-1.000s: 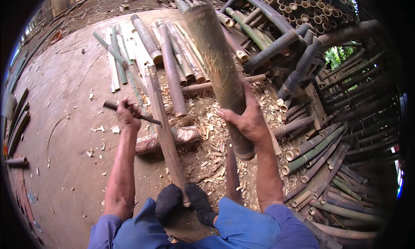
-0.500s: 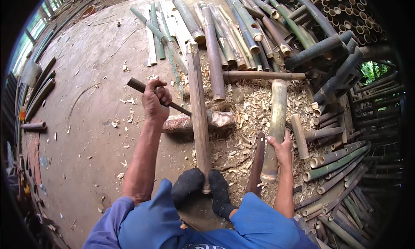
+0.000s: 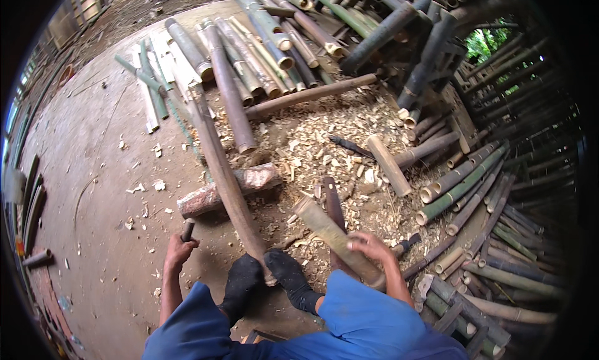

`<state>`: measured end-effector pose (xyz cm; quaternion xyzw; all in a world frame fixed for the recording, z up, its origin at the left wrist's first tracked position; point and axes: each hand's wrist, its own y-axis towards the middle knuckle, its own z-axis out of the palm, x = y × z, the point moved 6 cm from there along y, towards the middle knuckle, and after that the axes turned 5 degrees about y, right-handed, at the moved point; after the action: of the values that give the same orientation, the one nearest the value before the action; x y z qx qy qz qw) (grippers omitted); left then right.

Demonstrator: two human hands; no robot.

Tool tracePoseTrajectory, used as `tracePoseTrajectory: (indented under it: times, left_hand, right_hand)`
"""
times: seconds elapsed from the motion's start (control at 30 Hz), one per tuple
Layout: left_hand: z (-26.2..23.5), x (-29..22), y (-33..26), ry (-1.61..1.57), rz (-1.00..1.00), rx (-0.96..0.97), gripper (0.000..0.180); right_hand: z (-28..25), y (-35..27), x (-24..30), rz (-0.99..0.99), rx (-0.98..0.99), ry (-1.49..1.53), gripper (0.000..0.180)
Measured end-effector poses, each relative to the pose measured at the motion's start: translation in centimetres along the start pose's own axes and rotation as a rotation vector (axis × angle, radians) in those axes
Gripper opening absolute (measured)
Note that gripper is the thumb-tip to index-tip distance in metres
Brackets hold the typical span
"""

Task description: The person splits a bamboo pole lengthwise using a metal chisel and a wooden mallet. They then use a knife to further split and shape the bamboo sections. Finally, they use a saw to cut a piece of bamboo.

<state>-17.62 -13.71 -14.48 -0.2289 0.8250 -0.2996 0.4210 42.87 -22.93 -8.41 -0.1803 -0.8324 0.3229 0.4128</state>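
Bamboo point(image 3: 327, 229) slants beneath the right hand point(image 3: 372, 247), fingers point(image 3: 358, 240) extended leftward.

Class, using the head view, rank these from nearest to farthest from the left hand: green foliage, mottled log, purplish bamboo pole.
1. Mottled log: just ahead of the left hand.
2. Purplish bamboo pole: beyond the log.
3. Green foliage: far upper right.

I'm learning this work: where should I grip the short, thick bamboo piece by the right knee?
Likely around the middle of the bamboo piece, coming from the right: it is straight and roughly round, and its right side faces the right hand, whose fingers lie on it.
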Motion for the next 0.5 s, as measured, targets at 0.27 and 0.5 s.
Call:
tracePoseTrajectory:
  times: [0.27,0.5]
  left_hand:
    - [1.1,1.5,1.4,0.022,0.022,-0.045,0.019]
    - [0.6,3.1,0.5,0.008,-0.031,-0.080,0.017]
  right_hand:
    - [-11.7,10.7,-1.1,-0.004,-0.583,-0.498,0.056]
    - [-9.5,15.9,2.8,0.042,-0.741,-0.560,0.068]
